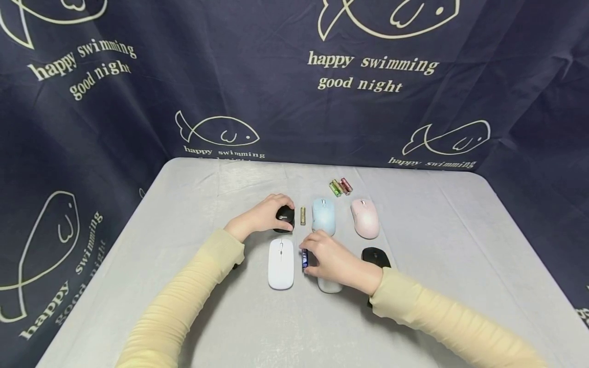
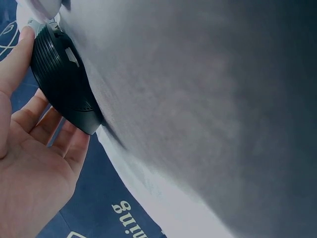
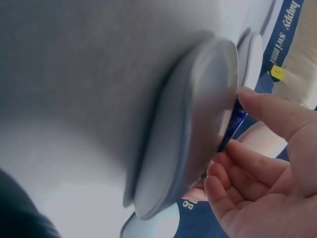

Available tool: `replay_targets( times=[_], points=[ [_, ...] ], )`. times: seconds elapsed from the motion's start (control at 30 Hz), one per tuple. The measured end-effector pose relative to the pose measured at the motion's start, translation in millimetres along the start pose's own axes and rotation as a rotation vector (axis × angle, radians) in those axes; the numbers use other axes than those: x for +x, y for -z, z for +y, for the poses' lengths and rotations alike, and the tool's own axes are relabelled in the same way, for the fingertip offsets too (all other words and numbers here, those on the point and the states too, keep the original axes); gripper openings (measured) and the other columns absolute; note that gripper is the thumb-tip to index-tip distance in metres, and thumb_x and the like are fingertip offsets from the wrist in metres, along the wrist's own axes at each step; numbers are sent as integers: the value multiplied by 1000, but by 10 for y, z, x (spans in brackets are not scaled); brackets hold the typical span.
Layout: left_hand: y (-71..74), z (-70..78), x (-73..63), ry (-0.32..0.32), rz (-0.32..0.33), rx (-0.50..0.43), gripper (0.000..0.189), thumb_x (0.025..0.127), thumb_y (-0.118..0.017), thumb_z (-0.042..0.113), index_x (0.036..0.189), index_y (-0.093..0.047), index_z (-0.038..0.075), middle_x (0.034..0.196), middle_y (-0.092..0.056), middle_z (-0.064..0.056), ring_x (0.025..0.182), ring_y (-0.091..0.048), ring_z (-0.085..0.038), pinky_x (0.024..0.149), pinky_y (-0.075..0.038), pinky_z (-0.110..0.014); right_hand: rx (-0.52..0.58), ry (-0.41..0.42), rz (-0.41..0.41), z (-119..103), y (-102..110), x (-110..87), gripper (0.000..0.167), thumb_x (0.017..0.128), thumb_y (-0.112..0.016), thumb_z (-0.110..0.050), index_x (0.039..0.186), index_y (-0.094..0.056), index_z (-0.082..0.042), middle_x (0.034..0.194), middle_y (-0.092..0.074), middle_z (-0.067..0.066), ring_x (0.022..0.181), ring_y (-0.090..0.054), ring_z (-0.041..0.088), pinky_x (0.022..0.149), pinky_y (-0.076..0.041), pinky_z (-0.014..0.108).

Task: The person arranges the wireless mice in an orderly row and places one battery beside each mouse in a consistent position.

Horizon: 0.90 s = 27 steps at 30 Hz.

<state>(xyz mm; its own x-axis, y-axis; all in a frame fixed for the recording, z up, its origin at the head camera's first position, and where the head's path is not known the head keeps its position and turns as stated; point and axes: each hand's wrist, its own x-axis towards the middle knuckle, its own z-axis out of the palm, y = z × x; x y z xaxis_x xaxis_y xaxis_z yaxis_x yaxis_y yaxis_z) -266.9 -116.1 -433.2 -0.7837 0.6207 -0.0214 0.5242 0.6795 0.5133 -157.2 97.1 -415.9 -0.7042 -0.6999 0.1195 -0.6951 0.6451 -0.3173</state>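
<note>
My left hand (image 1: pixel 263 214) grips a black computer mouse (image 1: pixel 286 216), thumb on one side and fingers curled over the other. In the left wrist view the ribbed side of this mouse (image 2: pixel 62 79) shows, close against the tabletop. With thumb and fingertips, my right hand (image 1: pixel 340 261) pinches a blue battery (image 1: pixel 304 259) by its ends. The right wrist view has the battery (image 3: pixel 234 124) partly hidden behind a pale mouse (image 3: pixel 173 134). A white mouse (image 1: pixel 280 266) lies just left of the battery. Beyond it stands a gold battery (image 1: pixel 302 215), lengthwise between the black mouse and a light blue mouse (image 1: pixel 324 219).
To the right are a pink mouse (image 1: pixel 365 220) and another black mouse (image 1: pixel 375 255), partly covered by the right forearm. Green (image 1: pixel 335 188) and red batteries (image 1: pixel 346 186) lie farther back. A dark blue printed curtain (image 1: pixel 294 102) hangs behind the grey-covered table (image 1: pixel 221 327).
</note>
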Motion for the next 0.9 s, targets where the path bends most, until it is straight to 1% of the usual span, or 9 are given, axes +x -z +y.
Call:
replay_targets(
  times=[0.2,0.37,0.6,0.9],
  points=[
    [2,1,-8,-19,13,5,52,77,-78,31,118,-57,7,126,-55,-8,119,-45,-25,102,-36,-40,-30,-26,-15,-46,-44,-11,46,72,-81,-22,109,-65,1,109,-62,12,105,-53,27,92,-47,37],
    [3,3,-9,-16,10,2,52,77,-78,31,118,-56,7,126,-54,-8,120,-45,-25,103,-36,-40,-44,-53,-29,-62,-85,-19,46,72,-80,-24,109,-65,-1,110,-62,11,106,-54,26,89,-48,41],
    [-5,3,-10,-11,10,2,52,77,-78,30,118,-56,7,128,-54,-8,124,-43,-26,105,-34,-40,-96,-7,1,-31,-164,-28,46,71,-81,-26,107,-66,-2,107,-63,9,105,-55,24,90,-47,39],
    [-1,14,-13,-13,9,-2,52,77,-78,30,118,-56,7,128,-54,-9,123,-43,-26,105,-35,-40,-102,-8,17,-24,-187,-28,46,71,-81,-26,107,-66,-3,107,-63,8,104,-55,24,90,-47,40]
  ],
)
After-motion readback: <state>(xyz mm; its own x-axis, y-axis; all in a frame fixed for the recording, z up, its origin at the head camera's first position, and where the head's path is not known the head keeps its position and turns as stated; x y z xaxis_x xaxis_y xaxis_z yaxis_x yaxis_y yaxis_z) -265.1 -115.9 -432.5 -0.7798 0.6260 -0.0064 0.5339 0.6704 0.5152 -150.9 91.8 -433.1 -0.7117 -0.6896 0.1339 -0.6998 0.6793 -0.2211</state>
